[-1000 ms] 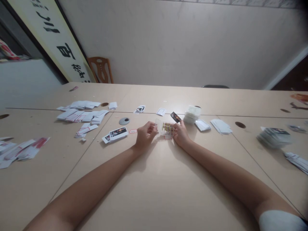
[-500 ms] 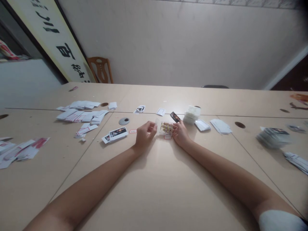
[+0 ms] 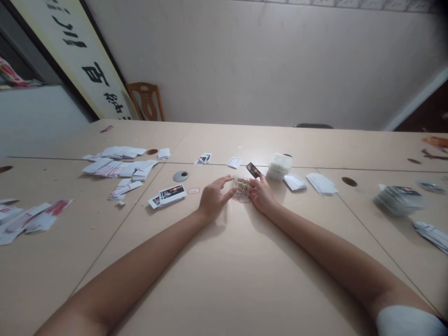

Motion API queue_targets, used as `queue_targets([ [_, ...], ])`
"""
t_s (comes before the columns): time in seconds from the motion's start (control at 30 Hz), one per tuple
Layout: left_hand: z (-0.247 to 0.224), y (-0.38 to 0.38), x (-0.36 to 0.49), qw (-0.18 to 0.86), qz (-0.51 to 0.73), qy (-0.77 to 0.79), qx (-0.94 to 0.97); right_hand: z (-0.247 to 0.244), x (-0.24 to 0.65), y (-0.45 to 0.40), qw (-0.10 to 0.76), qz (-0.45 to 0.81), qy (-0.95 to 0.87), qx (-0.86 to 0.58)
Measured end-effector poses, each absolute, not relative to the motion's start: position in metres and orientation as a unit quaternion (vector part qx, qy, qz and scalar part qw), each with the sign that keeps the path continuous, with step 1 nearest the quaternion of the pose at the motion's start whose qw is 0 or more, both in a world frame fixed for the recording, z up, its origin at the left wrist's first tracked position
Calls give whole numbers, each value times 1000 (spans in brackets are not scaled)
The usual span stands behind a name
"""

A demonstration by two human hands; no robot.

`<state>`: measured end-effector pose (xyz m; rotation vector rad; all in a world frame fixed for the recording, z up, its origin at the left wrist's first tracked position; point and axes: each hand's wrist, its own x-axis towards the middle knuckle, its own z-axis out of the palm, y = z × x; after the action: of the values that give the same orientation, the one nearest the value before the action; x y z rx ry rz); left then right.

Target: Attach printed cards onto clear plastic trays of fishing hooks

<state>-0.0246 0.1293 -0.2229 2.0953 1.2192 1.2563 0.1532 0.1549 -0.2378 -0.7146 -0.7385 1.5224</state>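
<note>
A small clear packet with gold and dark bits (image 3: 242, 187) is held up in the middle, over the table. My right hand (image 3: 262, 193) grips its right side, and a dark printed card (image 3: 253, 170) sticks up from the same hand. My left hand (image 3: 215, 198) is at the packet's left edge, thumb and fingers apart. Whether its fingertips touch the packet is hard to tell. Left of my left hand lie a red-framed label (image 3: 193, 191) and dark picture cards with white borders (image 3: 172, 193).
White paper slips (image 3: 121, 168) spread at the left, with red-marked ones (image 3: 35, 219) nearer. A stack of clear packets (image 3: 279, 167) and white cards (image 3: 320, 184) sit right of centre. Another packet stack (image 3: 398, 200) stands far right. A chair (image 3: 147, 100) is behind the table (image 3: 224, 280).
My left hand's fingers have spread from their pinch on the packet's left end, and the clear flap there is now down near the packet. My right hand has barely moved.
</note>
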Motion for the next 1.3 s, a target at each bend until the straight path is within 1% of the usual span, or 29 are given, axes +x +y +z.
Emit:
queue_targets([
  [0.1, -226, 133, -25, 196, 399, 421, 790, -239, 153, 156, 602, 661, -323, -309],
  [0.23, -232, 137, -24, 148, 318, 431, 831, -240, 154, 158, 596, 676, -315, -299],
  [0.33, -236, 138, -24, 156, 323, 437, 825, -238, 154, 155, 594, 672, -338, -286],
  [0.6, -233, 139, -24, 228, 388, 433, 781, -236, 154, 149, 575, 670, -368, -291],
  [0.77, -235, 145, -28, 316, 450, 453, 702, -236, 154, 150, 567, 684, -356, -290],
  [0.93, -238, 150, -30, 407, 470, 459, 635, -233, 154, 146, 550, 686, -370, -302],
  [1.1, -233, 149, -29, 454, 487, 462, 586, -233, 151, 144, 546, 671, -394, -310],
  [1.17, -230, 146, -27, 470, 489, 461, 572, -234, 151, 145, 561, 642, -412, -323],
  [1.2, -228, 145, -26, 479, 488, 459, 568, -235, 151, 145, 582, 607, -428, -332],
  [1.3, -224, 139, -23, 508, 480, 447, 558, -237, 153, 145, 660, 431, -494, -368],
])
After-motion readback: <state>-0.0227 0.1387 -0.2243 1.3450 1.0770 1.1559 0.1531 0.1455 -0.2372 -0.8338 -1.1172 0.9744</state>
